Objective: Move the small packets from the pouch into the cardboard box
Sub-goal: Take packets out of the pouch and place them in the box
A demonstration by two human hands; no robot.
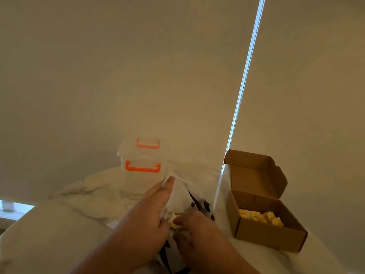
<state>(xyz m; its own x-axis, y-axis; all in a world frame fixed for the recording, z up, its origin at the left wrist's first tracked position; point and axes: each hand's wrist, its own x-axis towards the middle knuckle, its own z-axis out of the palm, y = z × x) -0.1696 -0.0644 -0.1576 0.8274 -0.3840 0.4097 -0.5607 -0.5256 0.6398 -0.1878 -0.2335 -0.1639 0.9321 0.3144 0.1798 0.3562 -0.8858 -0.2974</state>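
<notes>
So both hands were down at the bottom middle of the frame, right on the pouch [183, 192], the white one with black marks, lying on the desk [69, 224]. Left hand [146, 220] came in from the lower left, fingers stretched up along the pouch's left edge and gripping the material. Right hand [195, 232] sat just beside it, palm down, fingertips pinching a yellow packet [175, 219] at the pouch mouth, right between the two hands.

Box [262, 230] was off to the right of the right hand, near but not touching, lid flipped up, with more yellow packets [258, 216] already lying inside. Above the left hand, a clear tub [144, 161] with orange handles stood just behind the pouch.
</notes>
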